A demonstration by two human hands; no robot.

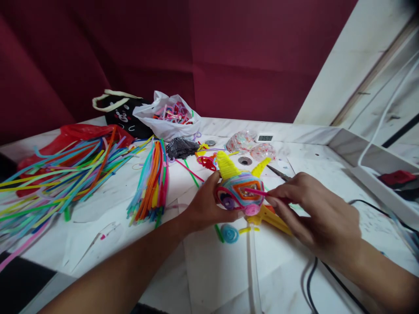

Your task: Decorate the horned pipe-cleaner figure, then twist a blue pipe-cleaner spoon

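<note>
Two bare hands work at one small object near the middle of the white tabletop (209, 274).

Left hand (204, 205): closed around the side of a rounded multicoloured figure wound from fuzzy pipe cleaners (240, 192), holding it just above the surface.

Right hand (314, 213): thumb and forefinger pinched on a thin pink pipe cleaner (257, 192), whose free end lies across the figure's front.

Condition of the figure: the body is wound in bands of blue, pink and orange. Two yellow cone-shaped horns (226, 165) sit on top. A purple spiral and an orange-edged panel show on the front, and yellow pieces project below. Judged well advanced, with the pink strand not yet worked in. A light-blue coiled disc (229, 233) lies loose on the table just beneath, unattached.

Stock: a gathered bundle of assorted pipe cleaners (152, 183) lies left of the hands. A wide loose spread of coloured strands (59, 174) lies farther left, and more sit in a white plastic bag (166, 115) at the back. Ample material is on hand, but how many pieces are left to fit cannot be told.
</note>
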